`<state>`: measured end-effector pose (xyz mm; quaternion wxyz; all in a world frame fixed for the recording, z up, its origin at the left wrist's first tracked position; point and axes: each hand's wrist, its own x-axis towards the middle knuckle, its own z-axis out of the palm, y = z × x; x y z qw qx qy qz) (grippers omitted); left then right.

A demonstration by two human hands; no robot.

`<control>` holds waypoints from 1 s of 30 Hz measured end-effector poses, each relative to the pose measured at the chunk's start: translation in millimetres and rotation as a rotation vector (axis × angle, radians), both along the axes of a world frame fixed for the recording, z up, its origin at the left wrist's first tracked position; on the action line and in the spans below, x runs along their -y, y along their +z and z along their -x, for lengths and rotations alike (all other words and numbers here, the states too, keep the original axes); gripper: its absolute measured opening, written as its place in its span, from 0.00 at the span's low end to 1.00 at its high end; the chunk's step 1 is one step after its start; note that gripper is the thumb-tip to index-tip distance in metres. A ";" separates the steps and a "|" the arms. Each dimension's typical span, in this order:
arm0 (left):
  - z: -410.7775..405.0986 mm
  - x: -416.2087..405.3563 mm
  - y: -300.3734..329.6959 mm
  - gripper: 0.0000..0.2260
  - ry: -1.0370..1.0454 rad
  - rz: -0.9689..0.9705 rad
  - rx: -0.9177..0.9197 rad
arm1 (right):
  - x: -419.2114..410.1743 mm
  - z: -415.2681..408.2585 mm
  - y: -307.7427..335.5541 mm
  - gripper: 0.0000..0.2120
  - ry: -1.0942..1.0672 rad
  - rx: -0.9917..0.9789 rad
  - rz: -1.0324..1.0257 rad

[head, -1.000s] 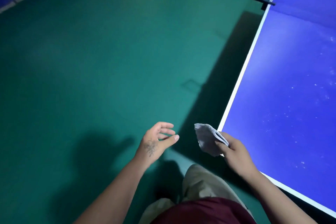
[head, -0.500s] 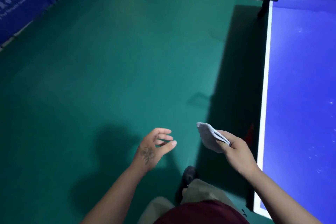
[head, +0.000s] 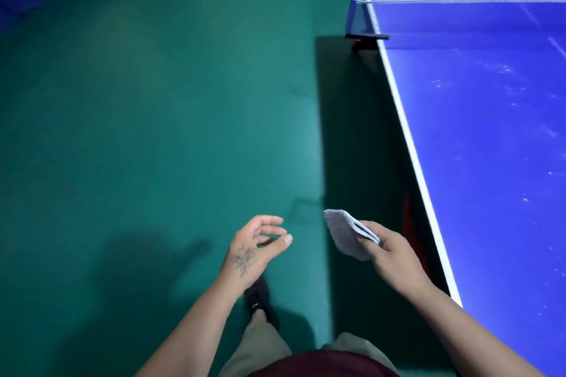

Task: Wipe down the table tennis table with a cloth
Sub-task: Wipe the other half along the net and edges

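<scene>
Cloth [head: 346, 234], folded, is pinched by right hand [head: 387, 249] off the surface's [head: 490, 138] edge; left hand [head: 255, 246] empty, fingers loosely curled. Wiping not begun; cloth must be laid on the speckled surface.

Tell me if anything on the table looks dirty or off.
Yes: pale specks and smudges dot the blue table on the near side of the net. The cloth is off the table, held by the right hand.
</scene>
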<state>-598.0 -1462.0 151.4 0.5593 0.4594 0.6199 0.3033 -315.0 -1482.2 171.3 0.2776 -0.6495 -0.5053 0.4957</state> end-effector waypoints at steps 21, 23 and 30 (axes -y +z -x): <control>-121.0 -401.5 -23.2 0.20 -0.685 0.119 0.046 | -213.0 -27.2 -34.1 0.24 -0.795 -0.011 0.150; -137.2 -437.8 -22.7 0.21 -0.710 0.132 0.015 | -248.4 -45.8 -40.7 0.21 -0.829 -0.025 0.163; -202.5 -589.3 -7.3 0.21 -0.700 0.081 -0.030 | -391.1 -122.1 -34.0 0.18 -0.846 0.045 0.174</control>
